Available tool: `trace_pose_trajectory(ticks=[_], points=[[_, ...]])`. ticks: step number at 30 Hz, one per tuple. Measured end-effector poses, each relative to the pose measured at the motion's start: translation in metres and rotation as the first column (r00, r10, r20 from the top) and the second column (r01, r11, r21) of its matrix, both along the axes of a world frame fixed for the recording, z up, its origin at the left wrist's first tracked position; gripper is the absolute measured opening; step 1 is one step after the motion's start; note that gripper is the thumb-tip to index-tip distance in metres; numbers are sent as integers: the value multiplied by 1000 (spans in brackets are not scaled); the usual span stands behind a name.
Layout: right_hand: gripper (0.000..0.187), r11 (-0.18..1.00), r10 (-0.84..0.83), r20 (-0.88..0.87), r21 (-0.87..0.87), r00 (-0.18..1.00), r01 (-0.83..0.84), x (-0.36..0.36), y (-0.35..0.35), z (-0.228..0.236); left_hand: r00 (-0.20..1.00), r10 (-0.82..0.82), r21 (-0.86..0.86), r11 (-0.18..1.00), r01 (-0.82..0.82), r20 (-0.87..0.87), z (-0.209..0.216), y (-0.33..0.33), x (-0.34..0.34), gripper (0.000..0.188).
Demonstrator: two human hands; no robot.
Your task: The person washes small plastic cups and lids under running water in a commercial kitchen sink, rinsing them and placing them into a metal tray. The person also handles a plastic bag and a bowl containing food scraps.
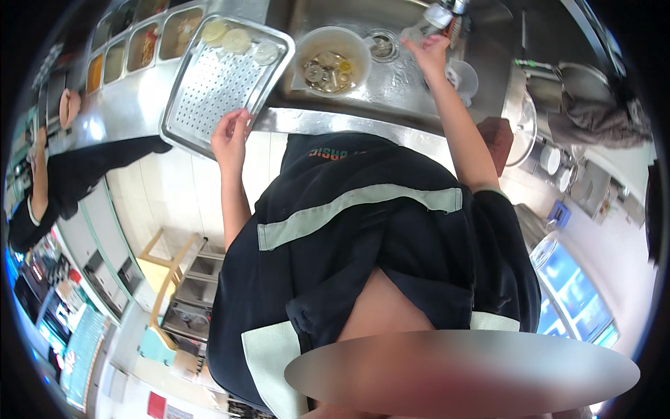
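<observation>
My left hand is closed at the near right corner of a perforated metal tray, its fingers over the rim. Several pale, round, translucent pieces lie at the tray's far end. Over the sink, my right hand reaches to the tap. Between its fingers is a small clear round piece, too blurred to name more closely. A translucent tub stands in the sink, with several small round pieces in liquid.
Metal food pans line the counter beyond the tray. The sink drain lies right of the tub, and a clear jug stands near my right wrist. A person in dark clothing works at the left. Shelving stands behind me.
</observation>
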State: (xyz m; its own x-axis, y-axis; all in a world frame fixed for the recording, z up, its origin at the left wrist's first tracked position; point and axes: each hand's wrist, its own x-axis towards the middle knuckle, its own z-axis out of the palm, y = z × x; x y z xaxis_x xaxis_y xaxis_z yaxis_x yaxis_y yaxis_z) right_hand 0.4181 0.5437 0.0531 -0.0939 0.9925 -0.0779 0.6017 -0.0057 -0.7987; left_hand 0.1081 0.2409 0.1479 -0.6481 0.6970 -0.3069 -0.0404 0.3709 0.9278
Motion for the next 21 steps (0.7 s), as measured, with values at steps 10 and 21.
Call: trace_pose_trajectory(ticks=[10,21], points=[[64,990,-107,314,117,944,73,19,41,-22,932,-361,4,932,362,-36,0,69,43,17],[48,996,-12,307,83,952,-14,12,35,7,931,-363,6,932,364,-30,-12,77,40,18]])
